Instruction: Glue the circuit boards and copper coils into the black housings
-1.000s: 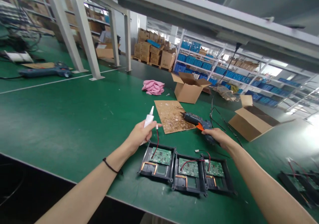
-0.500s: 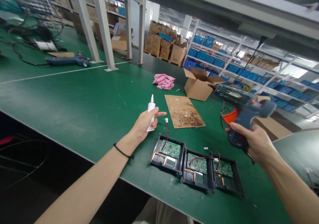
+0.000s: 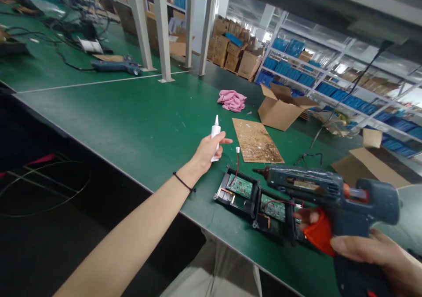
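My right hand [image 3: 369, 251] grips a blue glue gun [image 3: 329, 198] with an orange trigger, held up close to the camera with its nozzle pointing left. My left hand [image 3: 208, 149] is stretched out over the green table [image 3: 132, 116], its fingers round a small white glue bottle [image 3: 215, 135] that stands upright. Just right of it lie black plastic housings with green circuit boards [image 3: 244, 190] and red wires, partly hidden behind the glue gun.
A stained cardboard sheet [image 3: 256, 140] lies beyond the housings. Farther back are a pink cloth [image 3: 231, 100] and an open cardboard box [image 3: 280, 108], with another box [image 3: 372, 163] at right. A second glue gun [image 3: 115, 65] and cables lie far left. Metal posts stand on the table.
My right hand has lifted the glue gun off the table and brought it toward the camera, turning its nozzle left. My left hand stays on the white bottle. The view has shifted right.
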Demonstrator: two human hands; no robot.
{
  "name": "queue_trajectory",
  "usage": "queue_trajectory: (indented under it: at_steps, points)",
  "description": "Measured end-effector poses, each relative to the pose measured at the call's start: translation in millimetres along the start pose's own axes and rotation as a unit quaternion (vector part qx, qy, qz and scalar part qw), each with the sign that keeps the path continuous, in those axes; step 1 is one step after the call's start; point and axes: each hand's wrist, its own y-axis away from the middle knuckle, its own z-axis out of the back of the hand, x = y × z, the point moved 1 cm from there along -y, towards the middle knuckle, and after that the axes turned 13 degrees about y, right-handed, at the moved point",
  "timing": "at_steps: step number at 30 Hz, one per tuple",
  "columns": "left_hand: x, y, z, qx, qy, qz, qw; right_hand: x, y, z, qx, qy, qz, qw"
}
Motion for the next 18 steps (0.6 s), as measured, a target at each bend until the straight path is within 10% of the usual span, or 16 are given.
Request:
queue_trajectory:
  at_steps: [10, 18]
  points:
    - [3, 0, -0.7, -0.007, -0.034, 0.004, 0.999, 15, -10, -31, 0.079, 0.213, 0.073, 0.971]
    - [3, 0, -1.1, -0.008, -0.037, 0.003, 0.999, 19, -13, -44, 0.016, 0.256, 0.102, 0.961]
